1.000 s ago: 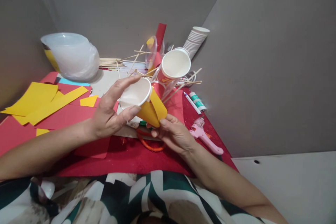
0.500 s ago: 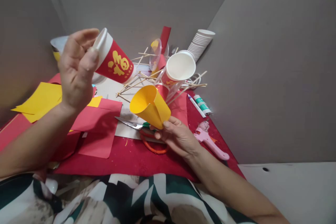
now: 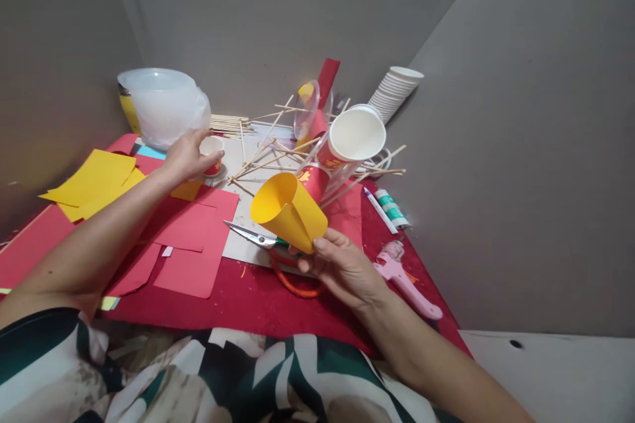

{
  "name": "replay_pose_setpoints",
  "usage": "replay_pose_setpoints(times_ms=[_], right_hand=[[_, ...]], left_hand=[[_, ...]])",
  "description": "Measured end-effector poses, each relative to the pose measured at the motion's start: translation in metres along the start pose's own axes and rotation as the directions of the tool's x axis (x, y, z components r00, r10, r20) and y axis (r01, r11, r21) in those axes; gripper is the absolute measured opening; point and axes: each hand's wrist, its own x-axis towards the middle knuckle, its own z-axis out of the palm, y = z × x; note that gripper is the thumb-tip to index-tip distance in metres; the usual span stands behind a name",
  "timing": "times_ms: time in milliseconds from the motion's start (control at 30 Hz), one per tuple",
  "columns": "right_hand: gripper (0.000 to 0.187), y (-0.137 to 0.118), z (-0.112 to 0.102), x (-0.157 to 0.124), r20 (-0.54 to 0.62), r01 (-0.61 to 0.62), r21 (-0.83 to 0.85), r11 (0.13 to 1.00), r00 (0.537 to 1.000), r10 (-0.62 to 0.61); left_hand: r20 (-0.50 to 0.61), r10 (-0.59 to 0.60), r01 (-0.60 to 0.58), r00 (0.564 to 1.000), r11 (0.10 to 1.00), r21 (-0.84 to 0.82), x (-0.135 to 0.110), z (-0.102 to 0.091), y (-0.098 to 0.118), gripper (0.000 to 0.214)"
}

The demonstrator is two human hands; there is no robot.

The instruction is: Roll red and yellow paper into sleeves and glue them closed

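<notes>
My left hand (image 3: 191,153) reaches to the back left of the table, thumb and fingers closed round a small red and white paper cup (image 3: 213,145) that appears to stand upright. In my right hand (image 3: 342,268), a curled piece of yellow paper (image 3: 290,211) is pinched at its lower right end; it forms an open, tapered tube with its wide mouth facing up and left. Scissors (image 3: 255,236) lie partly hidden under that hand and the paper, with an orange loop handle (image 3: 297,289) showing. Just behind the yellow paper stands a build of paper cups (image 3: 357,135) and thin sticks (image 3: 270,152).
Red paper sheets (image 3: 193,231) and yellow sheets (image 3: 96,178) lie at left. A translucent plastic bowl (image 3: 163,102) stands at back left, bundled sticks (image 3: 231,123) beside it. At right are stacked white cups (image 3: 397,89), a marker (image 3: 381,211), a glue stick (image 3: 391,208) and a pink glue gun (image 3: 409,287).
My left hand has carried the red and white cup down and away, from raised in the air to the back left of the table. My right hand still holds the yellow paper, nearly unmoved.
</notes>
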Motion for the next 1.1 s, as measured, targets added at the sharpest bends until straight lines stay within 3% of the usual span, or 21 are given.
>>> replay_pose_setpoints(times_ms=[67, 133, 200, 267, 300, 333, 400, 500, 633, 733, 900, 1100], right_hand=[[0.032, -0.001, 0.001, -0.001, -0.020, 0.007, 0.007, 1.000, 1.000, -0.007], [0.032, -0.001, 0.002, 0.000, -0.040, 0.022, 0.015, 1.000, 0.999, -0.021], [0.032, -0.001, 0.002, 0.000, -0.047, 0.029, 0.023, 0.999, 0.998, -0.028], [0.032, -0.001, 0.003, 0.001, -0.050, 0.037, 0.030, 0.999, 0.998, -0.035], [0.032, -0.001, 0.003, 0.001, -0.051, 0.041, 0.031, 0.999, 0.998, -0.040], [0.032, -0.001, 0.003, 0.001, -0.054, 0.048, 0.034, 0.998, 0.997, -0.047], [0.032, -0.001, 0.003, 0.001, -0.059, 0.055, 0.037, 0.998, 0.997, -0.053], [0.031, -0.001, 0.003, 0.000, -0.061, 0.061, 0.045, 0.997, 0.996, -0.058], [0.032, -0.002, 0.003, 0.000, -0.060, 0.080, 0.030, 0.996, 0.995, -0.079], [0.032, -0.002, 0.002, 0.000, -0.053, 0.065, 0.013, 0.998, 0.997, -0.064], [0.031, 0.000, 0.003, -0.001, -0.074, 0.090, -0.023, 0.996, 0.993, -0.091], [0.031, 0.001, 0.002, -0.002, -0.105, 0.119, -0.066, 0.991, 0.986, -0.126]], left_hand=[[-0.139, 0.123, -0.128, 0.983, 0.992, -0.022, -0.002, -0.006, 0.010, 0.059], [-0.331, 0.234, -0.276, 0.914, 0.957, -0.086, -0.012, -0.016, 0.030, 0.043], [-0.494, 0.254, -0.400, 0.832, 0.891, -0.215, -0.032, -0.031, 0.058, 0.022], [-0.506, 0.281, -0.493, 0.816, 0.794, -0.356, -0.059, -0.049, 0.088, 0.015], [-0.476, 0.329, -0.536, 0.816, 0.739, -0.408, -0.072, -0.057, 0.101, 0.011], [-0.461, 0.414, -0.604, 0.784, 0.679, -0.418, -0.085, -0.065, 0.111, 0.005], [-0.348, 0.534, -0.638, 0.770, 0.650, -0.413, -0.103, -0.075, 0.124, 0.013], [-0.262, 0.542, -0.601, 0.799, 0.695, -0.395, -0.112, -0.079, 0.129, 0.016], [-0.183, 0.404, -0.439, 0.897, 0.758, -0.483, -0.107, -0.074, 0.128, 0.008], [-0.066, 0.337, -0.311, 0.939, 0.752, -0.581, -0.105, -0.074, 0.128, 0.010], [0.101, 0.271, -0.145, 0.957, 0.753, -0.641, -0.109, -0.077, 0.130, 0.014], [0.107, 0.286, -0.149, 0.952, 0.742, -0.654, -0.109, -0.075, 0.129, 0.018]])
